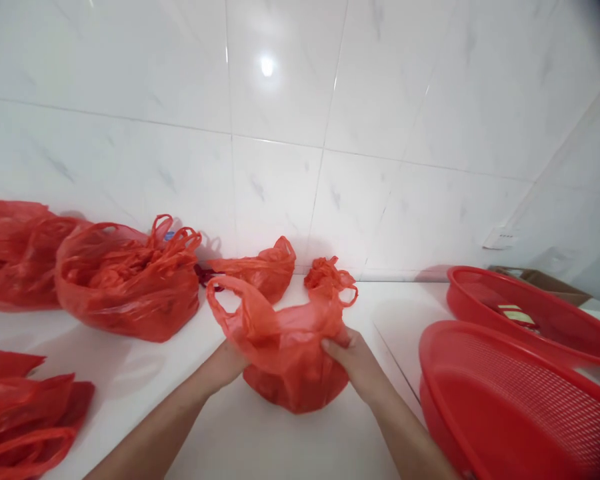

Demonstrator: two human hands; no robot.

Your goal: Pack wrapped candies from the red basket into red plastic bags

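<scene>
In the middle of the head view, a red plastic bag [297,363] is held over the white table. Its loop handles stand up, one to the left and one to the right, and its lower part looks darker and rounded, with the contents hidden. My left hand [234,360] is at the bag's left side, its fingers mostly behind the plastic. My right hand [347,353] grips the right side, thumb in front on the plastic. Behind the bag lie a smaller red bag [265,270] and a crumpled red bag [327,273].
A full red bag [130,287] and another red bag [15,260] stand at the left, with flat red bags [25,413] nearer me. At right are a red mesh basket [520,373], a second red basket [460,293] and a cardboard box [555,287]. A tiled wall [280,193] rises behind.
</scene>
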